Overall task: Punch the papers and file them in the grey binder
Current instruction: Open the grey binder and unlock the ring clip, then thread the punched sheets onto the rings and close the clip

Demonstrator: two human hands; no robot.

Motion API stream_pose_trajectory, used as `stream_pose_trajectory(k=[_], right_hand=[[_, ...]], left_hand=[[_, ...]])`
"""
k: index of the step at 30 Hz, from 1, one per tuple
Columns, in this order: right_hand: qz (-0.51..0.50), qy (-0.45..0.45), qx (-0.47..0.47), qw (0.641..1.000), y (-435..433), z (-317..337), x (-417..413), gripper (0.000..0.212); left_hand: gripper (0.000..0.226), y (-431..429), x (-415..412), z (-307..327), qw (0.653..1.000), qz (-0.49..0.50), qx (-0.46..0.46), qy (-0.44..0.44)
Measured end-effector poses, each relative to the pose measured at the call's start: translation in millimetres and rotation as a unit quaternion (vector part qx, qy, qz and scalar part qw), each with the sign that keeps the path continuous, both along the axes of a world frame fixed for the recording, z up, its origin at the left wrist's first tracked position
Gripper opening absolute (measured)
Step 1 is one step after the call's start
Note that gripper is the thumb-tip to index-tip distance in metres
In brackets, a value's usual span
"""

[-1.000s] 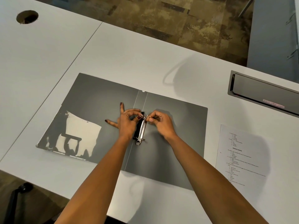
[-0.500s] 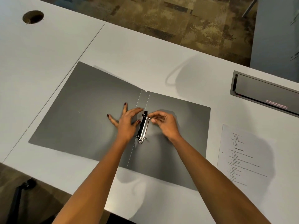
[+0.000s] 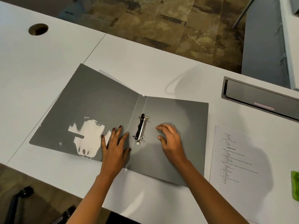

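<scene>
The grey binder point(image 3: 90, 101) lies open and flat on the white desk. Its metal ring mechanism point(image 3: 141, 128) sits just right of the spine, and the rings look parted at both ends. My left hand point(image 3: 115, 147) rests flat on the left cover with fingers spread, touching the spine fold. My right hand point(image 3: 171, 140) hovers over the right cover, fingers loosely curled, holding nothing. A printed sheet of paper point(image 3: 235, 155) with two punched holes on its left edge lies on the desk to the right of the binder.
A grey cable tray point(image 3: 258, 97) is recessed in the desk at the right. A cable hole point(image 3: 38, 29) sits at the far left. A green object point(image 3: 295, 185) shows at the right edge. The desk's near edge runs below my arms, with a chair base beneath.
Both hands have let go of the ring mechanism and drawn back toward me. My left hand lies flat on the left cover; my right hand has shifted right.
</scene>
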State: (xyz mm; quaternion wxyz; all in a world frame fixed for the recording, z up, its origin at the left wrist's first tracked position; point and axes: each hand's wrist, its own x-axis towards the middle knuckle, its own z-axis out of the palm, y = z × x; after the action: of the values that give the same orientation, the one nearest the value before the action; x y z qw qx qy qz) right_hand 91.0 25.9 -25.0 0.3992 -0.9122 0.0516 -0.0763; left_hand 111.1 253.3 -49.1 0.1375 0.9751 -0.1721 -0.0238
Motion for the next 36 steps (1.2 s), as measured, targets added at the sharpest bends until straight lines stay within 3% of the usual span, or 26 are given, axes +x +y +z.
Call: stream_pose_trajectory(k=[2,11,21,25,30,36], right_hand=[[0.006,-0.013,-0.022,1.000,0,3,-9,0.032],[-0.036,-0.041,-0.146,0.988,-7,8,-46,0.028],[-0.204,-0.036,-0.081,0.975,-51,19,-88,0.025],[-0.331,-0.048,-0.059,0.940,-90,28,-116,0.025],[-0.490,-0.033,-0.014,0.871,-139,32,-160,0.028],[-0.595,0.082,-0.013,0.799,-181,18,-210,0.031]], left_hand=[[0.062,-6,-14,3,0.999,0.023,-0.010,0.021],[0.115,-44,-51,1,0.985,0.138,-0.021,0.098],[0.125,-46,-50,-6,0.981,0.155,-0.012,0.116],[0.126,-48,-48,-6,0.983,0.148,-0.002,0.112],[0.131,-48,-49,-7,0.980,0.153,0.002,0.123],[0.131,-52,-52,-5,0.977,0.161,0.004,0.137]])
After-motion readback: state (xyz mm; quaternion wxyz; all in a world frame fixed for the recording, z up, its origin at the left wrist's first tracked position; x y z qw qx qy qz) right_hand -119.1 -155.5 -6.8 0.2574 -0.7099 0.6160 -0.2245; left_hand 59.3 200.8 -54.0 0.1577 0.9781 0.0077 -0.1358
